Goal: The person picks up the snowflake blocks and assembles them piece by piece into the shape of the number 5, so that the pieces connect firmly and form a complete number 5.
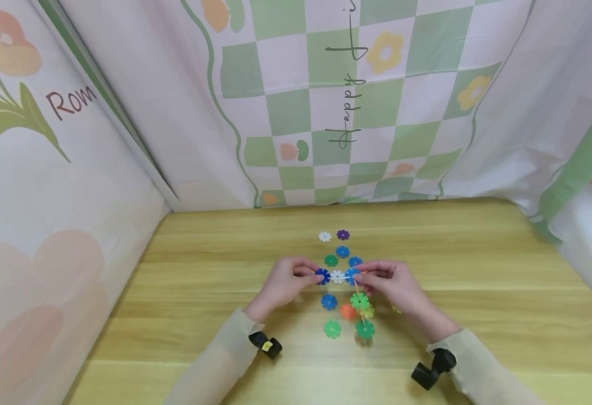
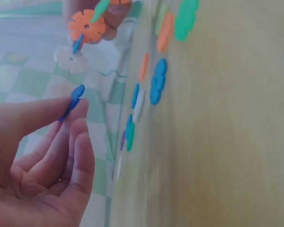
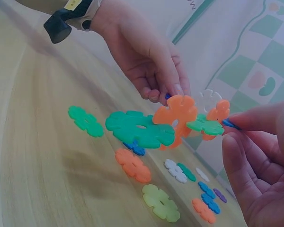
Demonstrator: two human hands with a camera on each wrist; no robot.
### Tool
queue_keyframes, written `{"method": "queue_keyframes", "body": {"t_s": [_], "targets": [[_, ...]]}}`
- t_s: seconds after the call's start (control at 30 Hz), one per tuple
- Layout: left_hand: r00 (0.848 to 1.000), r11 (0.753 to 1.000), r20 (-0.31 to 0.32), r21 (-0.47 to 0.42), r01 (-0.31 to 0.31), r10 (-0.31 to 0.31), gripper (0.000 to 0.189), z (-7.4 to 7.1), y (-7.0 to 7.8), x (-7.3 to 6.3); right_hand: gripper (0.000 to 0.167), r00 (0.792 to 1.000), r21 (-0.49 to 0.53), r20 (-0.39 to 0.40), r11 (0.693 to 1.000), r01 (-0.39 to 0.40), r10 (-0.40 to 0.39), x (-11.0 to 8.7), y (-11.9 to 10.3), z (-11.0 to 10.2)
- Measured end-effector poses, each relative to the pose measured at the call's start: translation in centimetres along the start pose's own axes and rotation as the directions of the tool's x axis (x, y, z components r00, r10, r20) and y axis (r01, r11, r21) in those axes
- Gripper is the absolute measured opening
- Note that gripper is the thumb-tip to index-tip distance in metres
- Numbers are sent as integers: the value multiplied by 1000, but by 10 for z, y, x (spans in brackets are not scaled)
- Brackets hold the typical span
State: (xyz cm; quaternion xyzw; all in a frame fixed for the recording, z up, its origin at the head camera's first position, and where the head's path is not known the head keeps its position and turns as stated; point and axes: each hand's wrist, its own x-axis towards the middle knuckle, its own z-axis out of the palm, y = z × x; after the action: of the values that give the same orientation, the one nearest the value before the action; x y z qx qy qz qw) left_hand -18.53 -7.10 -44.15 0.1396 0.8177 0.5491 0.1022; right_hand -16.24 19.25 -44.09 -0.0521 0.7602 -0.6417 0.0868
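Note:
My left hand point(image 1: 288, 283) pinches a dark blue notched, flower-shaped building disc point(image 2: 75, 97) between thumb and fingers. Across from it, my right hand point(image 1: 398, 286) pinches a blue disc point(image 3: 231, 124) that belongs to a joined piece. A white disc point(image 2: 71, 60) sits on this piece, between the two hands, close beside the dark blue disc. Orange discs point(image 3: 176, 106) and a light green disc point(image 3: 206, 126) are also slotted into it, and a larger green disc point(image 3: 139, 128) hangs at its near end, above the table.
Loose discs lie on the wooden table point(image 1: 215, 247): a white one point(image 1: 324, 236) and a purple one point(image 1: 343, 234) farthest back, a blue one point(image 1: 329, 302), a light green one point(image 1: 333, 329) and an orange one point(image 1: 348, 311) nearer. A checkered curtain point(image 1: 326, 112) hangs behind the table.

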Motion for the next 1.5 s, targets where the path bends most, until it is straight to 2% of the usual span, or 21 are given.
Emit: {"method": "queue_keyframes", "body": {"t_s": [0.5, 0.7, 0.93, 1.17, 1.5], "targets": [[1000, 993, -11, -117, 24, -25, 14, 8, 4, -10, 30, 1000, 31, -5, 999, 18, -18, 0, 3, 4], [1000, 989, -25, -150, 1, -5, 12, 12, 3, -10, 30, 1000, 29, -6, 999, 14, -14, 0, 2, 6], [998, 989, -47, -145, -37, 30, 12, 13, 1, -10, 30, 1000, 25, -2, 1000, 9, -9, -1, 0, 8], [998, 987, -38, -154, -49, 44, 10, 15, 0, -10, 25, 1000, 12, 1, 1000, 15, -15, -2, -2, 9], [999, 981, -46, -195, -9, 0, 11, 20, 3, -9, 25, 1000, -12, -15, 1000, 14, -14, -1, 3, 7]]}}
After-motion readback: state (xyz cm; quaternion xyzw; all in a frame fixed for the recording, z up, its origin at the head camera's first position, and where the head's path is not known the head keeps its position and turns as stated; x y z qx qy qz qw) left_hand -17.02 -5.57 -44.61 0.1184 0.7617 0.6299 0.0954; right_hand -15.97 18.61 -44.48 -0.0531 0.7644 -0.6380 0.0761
